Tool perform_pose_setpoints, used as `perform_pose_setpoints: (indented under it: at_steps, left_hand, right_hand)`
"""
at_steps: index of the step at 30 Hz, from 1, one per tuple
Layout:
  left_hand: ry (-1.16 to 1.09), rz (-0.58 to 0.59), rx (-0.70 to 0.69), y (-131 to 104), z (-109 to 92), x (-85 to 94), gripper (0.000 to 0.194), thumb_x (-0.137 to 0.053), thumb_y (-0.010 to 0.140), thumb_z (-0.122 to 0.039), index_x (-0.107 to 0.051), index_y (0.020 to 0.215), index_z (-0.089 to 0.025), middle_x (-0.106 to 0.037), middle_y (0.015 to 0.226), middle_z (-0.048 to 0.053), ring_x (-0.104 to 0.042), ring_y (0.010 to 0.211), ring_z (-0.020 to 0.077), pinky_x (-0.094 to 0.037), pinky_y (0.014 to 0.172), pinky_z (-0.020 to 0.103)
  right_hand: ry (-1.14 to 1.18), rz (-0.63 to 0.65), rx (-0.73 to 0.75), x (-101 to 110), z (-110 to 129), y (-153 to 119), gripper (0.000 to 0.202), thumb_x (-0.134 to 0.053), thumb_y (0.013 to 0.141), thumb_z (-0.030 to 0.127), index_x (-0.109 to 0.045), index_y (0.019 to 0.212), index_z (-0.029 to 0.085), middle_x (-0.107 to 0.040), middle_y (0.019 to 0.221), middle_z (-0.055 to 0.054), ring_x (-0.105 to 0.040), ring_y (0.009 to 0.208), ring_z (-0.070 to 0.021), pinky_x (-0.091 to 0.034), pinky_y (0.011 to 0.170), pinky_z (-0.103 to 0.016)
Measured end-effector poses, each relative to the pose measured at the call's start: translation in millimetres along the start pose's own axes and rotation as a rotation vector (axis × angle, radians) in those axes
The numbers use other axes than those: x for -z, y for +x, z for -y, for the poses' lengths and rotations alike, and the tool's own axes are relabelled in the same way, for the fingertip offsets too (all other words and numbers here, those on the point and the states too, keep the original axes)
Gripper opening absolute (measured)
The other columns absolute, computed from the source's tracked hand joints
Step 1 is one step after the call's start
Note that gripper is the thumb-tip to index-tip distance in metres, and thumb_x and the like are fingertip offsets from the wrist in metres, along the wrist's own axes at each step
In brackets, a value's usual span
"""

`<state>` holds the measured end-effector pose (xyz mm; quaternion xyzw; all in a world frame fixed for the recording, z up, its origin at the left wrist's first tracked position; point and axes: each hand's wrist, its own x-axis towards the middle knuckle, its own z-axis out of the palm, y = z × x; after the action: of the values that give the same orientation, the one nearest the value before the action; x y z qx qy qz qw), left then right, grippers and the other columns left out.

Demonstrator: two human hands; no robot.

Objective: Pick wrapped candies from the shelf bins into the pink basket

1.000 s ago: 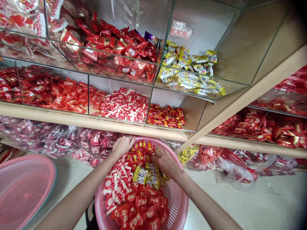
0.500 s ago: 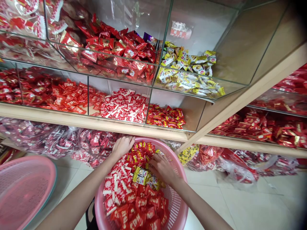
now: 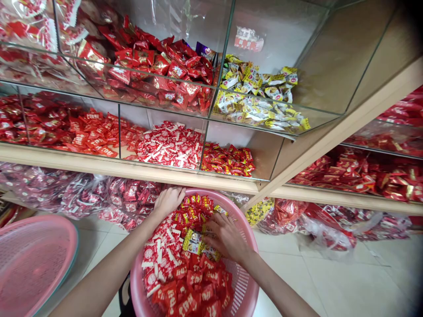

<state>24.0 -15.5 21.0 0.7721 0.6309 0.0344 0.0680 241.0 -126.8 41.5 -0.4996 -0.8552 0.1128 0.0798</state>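
Observation:
A pink plastic basket [image 3: 253, 264] holds wrapped candies in separate heaps. My left hand [image 3: 169, 200] lies over its far rim, fingers bent onto the edge. Inside the basket, my right hand [image 3: 226, 233] touches yellow-and-white wrapped candies [image 3: 192, 241], its fingers spread and partly covering them. Red candies with yellow lettering [image 3: 191, 213] sit at the far side. Along the left are red-and-white wrapped candies [image 3: 158, 255], and plain red packets [image 3: 198, 286] fill the near side.
A second pink basket [image 3: 36, 264] stands on the tiled floor at left. Ahead, glass-fronted bins hold red candies [image 3: 172, 147] and yellow-and-white candies [image 3: 257, 105]. A wooden shelf edge [image 3: 99, 169] runs just beyond the basket. Bags of candies [image 3: 313, 224] lie beneath it.
My right hand has shifted slightly within the basket and its fingers have spread a little over the yellow-and-white candies. My left hand has stayed on the rim.

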Motion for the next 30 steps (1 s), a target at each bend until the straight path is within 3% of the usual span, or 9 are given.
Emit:
perform_pose_setpoints:
  at_steps: [6, 13, 16, 20, 27, 30]
  left_hand:
    - [-0.015, 0.004, 0.006, 0.4, 0.2, -0.1, 0.055, -0.017, 0.091, -0.045, -0.064, 0.094, -0.018, -0.068, 0.088, 0.011, -0.064, 0.084, 0.0242, -0.045, 0.076, 0.032]
    - [-0.030, -0.004, -0.011, -0.3, 0.7, 0.9, 0.052, -0.017, 0.091, -0.044, -0.064, 0.097, -0.019, -0.068, 0.093, 0.010, -0.064, 0.085, 0.0235, -0.045, 0.076, 0.031]
    - [-0.042, -0.023, -0.026, -1.2, 1.0, 2.6, 0.048, -0.020, 0.092, -0.041, -0.062, 0.099, -0.021, -0.068, 0.093, 0.009, -0.065, 0.083, 0.0229, -0.046, 0.073, 0.030]
    - [-0.066, -0.053, -0.046, -1.0, 4.3, 1.7, 0.042, -0.024, 0.092, -0.038, -0.060, 0.105, -0.023, -0.069, 0.091, 0.007, -0.065, 0.083, 0.0216, -0.046, 0.072, 0.028]
    - [-0.083, -0.031, -0.073, 3.4, 12.9, -8.3, 0.040, -0.024, 0.092, -0.035, -0.059, 0.106, -0.021, -0.067, 0.094, 0.010, -0.064, 0.087, 0.0234, -0.045, 0.073, 0.029]
    - [-0.109, -0.036, -0.058, 2.9, 13.3, -8.6, 0.042, -0.023, 0.092, -0.036, -0.060, 0.103, -0.020, -0.068, 0.093, 0.009, -0.063, 0.089, 0.0233, -0.044, 0.075, 0.030]
  right_hand:
    - [0.031, 0.059, -0.005, 0.3, 3.0, -14.2, 0.022, -0.054, 0.080, 0.042, -0.058, 0.089, 0.022, -0.054, 0.097, -0.005, -0.048, 0.091, -0.0208, -0.039, 0.077, -0.033]
    - [0.039, 0.075, -0.030, 2.9, 3.6, -16.1, 0.028, -0.057, 0.077, 0.046, -0.059, 0.092, 0.022, -0.055, 0.097, -0.005, -0.048, 0.092, -0.0209, -0.038, 0.079, -0.033]
    - [0.057, 0.036, -0.011, 16.6, 4.3, -13.5, 0.032, -0.058, 0.076, 0.047, -0.058, 0.098, 0.024, -0.056, 0.100, -0.003, -0.048, 0.093, -0.0208, -0.038, 0.079, -0.033]
    - [0.059, -0.114, 0.051, 72.4, 8.9, -1.9, 0.028, -0.051, 0.083, 0.041, -0.057, 0.105, 0.025, -0.056, 0.100, -0.005, -0.049, 0.094, -0.0198, -0.038, 0.079, -0.032]
    - [-0.021, -0.719, 0.200, 226.9, 19.9, 28.0, 0.016, -0.046, 0.086, 0.025, -0.058, 0.095, 0.020, -0.060, 0.088, -0.005, -0.053, 0.086, -0.0169, -0.042, 0.077, -0.032]
    - [-0.112, -0.810, 0.168, 280.5, 7.2, 52.6, 0.014, -0.050, 0.082, 0.024, -0.060, 0.091, 0.018, -0.060, 0.081, -0.003, -0.053, 0.079, -0.0151, -0.042, 0.073, -0.031]
